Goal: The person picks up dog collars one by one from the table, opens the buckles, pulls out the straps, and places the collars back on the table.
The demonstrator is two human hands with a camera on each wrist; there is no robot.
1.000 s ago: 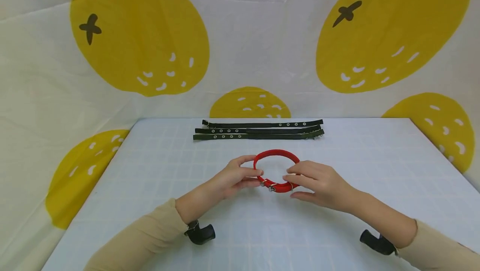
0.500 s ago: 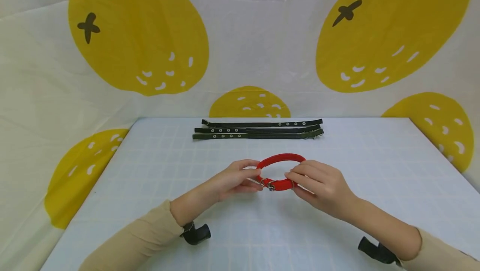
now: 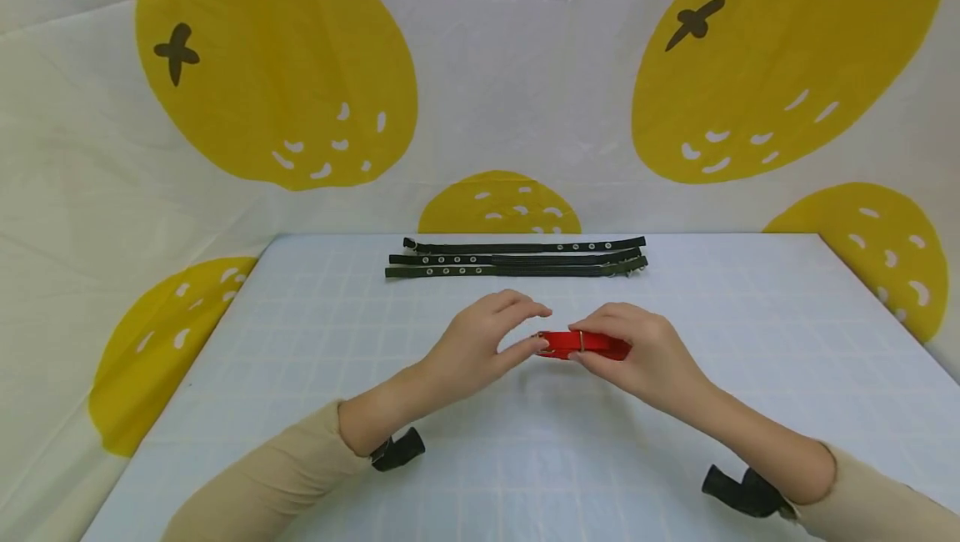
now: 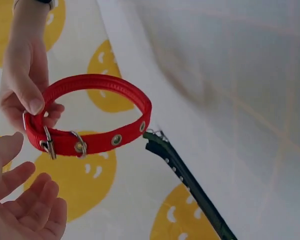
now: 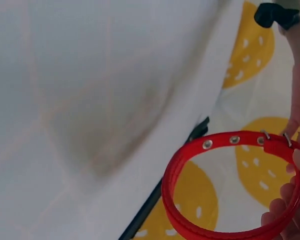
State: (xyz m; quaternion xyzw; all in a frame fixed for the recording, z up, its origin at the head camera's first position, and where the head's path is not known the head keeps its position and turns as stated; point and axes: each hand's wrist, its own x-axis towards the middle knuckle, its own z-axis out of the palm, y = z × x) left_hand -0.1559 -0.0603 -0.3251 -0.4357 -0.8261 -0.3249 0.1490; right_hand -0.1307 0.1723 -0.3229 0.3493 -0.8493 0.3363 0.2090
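A red dog collar (image 3: 558, 342), buckled into a loop with metal eyelets, is held above the table. My right hand (image 3: 637, 350) pinches it between thumb and fingers. In the left wrist view the collar's buckle (image 4: 49, 142) and a metal ring (image 4: 79, 145) show near that grip. Fingers spread, my left hand (image 3: 487, 338) is just left of the loop, its thumb overlapping the collar's end in the head view. The left wrist view has the left hand (image 4: 27, 200) just below the collar, holding nothing.
Three dark collars (image 3: 517, 260), black and dark green with eyelets, lie straight side by side along the table's back edge. A white cloth printed with yellow fruit (image 3: 277, 67) hangs behind the pale checked table (image 3: 480, 459).
The left hand has let go of the collar and its fingers have lifted apart. The right hand keeps hold and has turned the loop, now seen nearly edge-on from the head.
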